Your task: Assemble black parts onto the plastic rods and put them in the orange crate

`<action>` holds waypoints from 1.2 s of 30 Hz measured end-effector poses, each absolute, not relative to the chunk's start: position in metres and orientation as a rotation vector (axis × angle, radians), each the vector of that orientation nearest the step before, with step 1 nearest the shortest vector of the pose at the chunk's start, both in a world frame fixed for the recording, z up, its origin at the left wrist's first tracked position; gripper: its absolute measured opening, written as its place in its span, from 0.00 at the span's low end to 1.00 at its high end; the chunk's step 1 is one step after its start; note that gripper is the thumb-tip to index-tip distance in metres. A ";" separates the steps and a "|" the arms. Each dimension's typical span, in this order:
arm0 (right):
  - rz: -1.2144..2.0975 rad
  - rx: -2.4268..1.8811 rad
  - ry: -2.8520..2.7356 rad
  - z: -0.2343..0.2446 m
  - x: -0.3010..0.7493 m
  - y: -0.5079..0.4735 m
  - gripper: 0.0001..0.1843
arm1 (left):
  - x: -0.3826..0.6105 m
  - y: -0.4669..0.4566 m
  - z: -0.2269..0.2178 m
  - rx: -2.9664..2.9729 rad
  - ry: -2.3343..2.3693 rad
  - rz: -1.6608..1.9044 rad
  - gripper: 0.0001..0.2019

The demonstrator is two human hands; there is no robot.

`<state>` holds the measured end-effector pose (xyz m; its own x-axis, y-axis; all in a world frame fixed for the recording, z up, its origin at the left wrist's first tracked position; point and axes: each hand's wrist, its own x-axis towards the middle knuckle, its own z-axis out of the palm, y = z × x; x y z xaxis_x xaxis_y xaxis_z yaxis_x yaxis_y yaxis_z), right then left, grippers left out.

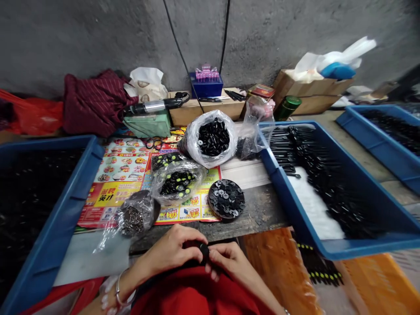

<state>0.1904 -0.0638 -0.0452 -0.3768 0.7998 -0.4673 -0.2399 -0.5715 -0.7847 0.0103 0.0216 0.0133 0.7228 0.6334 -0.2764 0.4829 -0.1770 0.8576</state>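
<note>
Close to my lap, my left hand (183, 249) is closed around a small black rounded part (204, 251). The fingers of my right hand (226, 260) are pinched together against the part's right side. Whatever lies between those fingertips is too small to name. In front of my hands stands a round tub of flat black discs (226, 198). To its left are an open plastic bag of black parts with yellow-green spots (177, 184) and a bag of small metal pieces, which look like screws (133, 220). A larger bag of black round pieces (214, 136) sits behind them.
A blue tray (285, 179) with rows of black long-handled parts stands at right, another blue tray (75, 192) at left. A corded power tool (152, 106) rests on a pale green box (149, 124). Orange plastic sacks (278, 267) lie below the bench at right.
</note>
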 end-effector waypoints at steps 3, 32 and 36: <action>2.038 -1.175 -0.901 -0.047 0.194 -0.063 0.31 | 0.010 0.016 0.006 1.814 0.955 0.167 0.11; 1.937 -1.343 -1.089 -0.051 0.182 -0.073 0.32 | -0.118 0.032 0.019 2.078 1.746 0.506 0.10; 1.931 -1.360 -1.115 -0.046 0.174 -0.070 0.32 | -0.124 0.029 0.001 2.127 1.758 0.429 0.14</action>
<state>0.1738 -0.0698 -0.0457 -0.3581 0.7875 -0.5017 0.0407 -0.5236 -0.8510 -0.1237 0.0287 0.0007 0.1856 0.9826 0.0118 0.8776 -0.1712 0.4477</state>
